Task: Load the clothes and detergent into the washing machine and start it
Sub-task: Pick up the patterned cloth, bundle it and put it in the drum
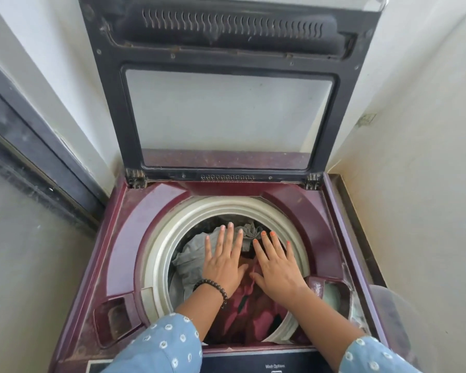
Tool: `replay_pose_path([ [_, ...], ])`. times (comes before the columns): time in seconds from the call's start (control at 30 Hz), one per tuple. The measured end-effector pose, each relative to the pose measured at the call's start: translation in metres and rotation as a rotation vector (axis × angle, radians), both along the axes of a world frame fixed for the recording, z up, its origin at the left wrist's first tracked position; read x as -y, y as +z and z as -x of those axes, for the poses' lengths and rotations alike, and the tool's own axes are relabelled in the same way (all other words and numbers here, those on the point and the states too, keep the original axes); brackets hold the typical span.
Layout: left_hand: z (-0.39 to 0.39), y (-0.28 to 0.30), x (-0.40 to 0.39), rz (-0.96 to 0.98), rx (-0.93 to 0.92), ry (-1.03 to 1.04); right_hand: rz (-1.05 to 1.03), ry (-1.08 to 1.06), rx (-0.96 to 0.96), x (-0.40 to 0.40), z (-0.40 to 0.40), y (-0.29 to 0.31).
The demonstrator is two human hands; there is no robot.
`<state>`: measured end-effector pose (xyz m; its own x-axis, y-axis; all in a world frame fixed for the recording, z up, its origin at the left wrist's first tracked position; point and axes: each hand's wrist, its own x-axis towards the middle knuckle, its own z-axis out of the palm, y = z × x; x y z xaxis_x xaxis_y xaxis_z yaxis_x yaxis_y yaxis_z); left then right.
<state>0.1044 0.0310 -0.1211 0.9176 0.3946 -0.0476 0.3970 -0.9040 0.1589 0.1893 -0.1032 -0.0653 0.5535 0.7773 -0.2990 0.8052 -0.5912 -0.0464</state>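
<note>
A top-loading washing machine [156,211], maroon w/ a dusty top deck, is seen from above in a narrow corner betw. pale walls. Its lid [226,117] is raised upright at the back, the glass pane framed in dark plastic. Inside the cream drum ring [170,232] the clothes [191,257] are piled nearly to the rim: grey fabric at the back and left, pink-red fabric [253,305] nearer the front. Both hands are laid flat, palms down, on top of the pile. The left hand [223,262] is pressed onto the grey cloth, fingers straight and slightly spread, thumb angled inward; a dark bead bracelet [213,288] is worn at its wrist. The right hand [276,267] is set just beside it, fingers straight and fanned apart, orange polish on the nails, thumb turned toward the left hand over the pink cloth. Nothing is pinched or gripped by either hand. Light-blue sleeves w/ white dot pattern [167,345] are seen at both forearms. A recessed compartment [116,319] is set at the deck's front-left corner, another at front-right [331,292]; contents can't be told. Part of a dark control panel [253,363] marked "Wash Options" is seen at the bottom edge. No detergent container can be made out.
</note>
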Motion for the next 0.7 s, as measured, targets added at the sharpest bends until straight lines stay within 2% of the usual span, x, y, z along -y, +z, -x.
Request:
replay_pose_path([
  [0.17,0.013,0.013,-0.006,-0.066,-0.001,0.023,-0.065,0.010,0.046,0.010,0.006,0.001],
  [0.3,0.017,0.024,-0.003,-0.124,0.068,0.020,-0.141,0.012,0.082,0.018,0.005,0.010],
  [0.53,0.022,0.033,0.010,-0.197,0.104,-0.016,-0.127,-0.107,0.022,0.031,0.012,0.028],
  [0.7,0.013,0.042,0.033,-0.202,0.115,-0.023,-0.187,-0.113,0.081,0.048,0.014,0.030],
])
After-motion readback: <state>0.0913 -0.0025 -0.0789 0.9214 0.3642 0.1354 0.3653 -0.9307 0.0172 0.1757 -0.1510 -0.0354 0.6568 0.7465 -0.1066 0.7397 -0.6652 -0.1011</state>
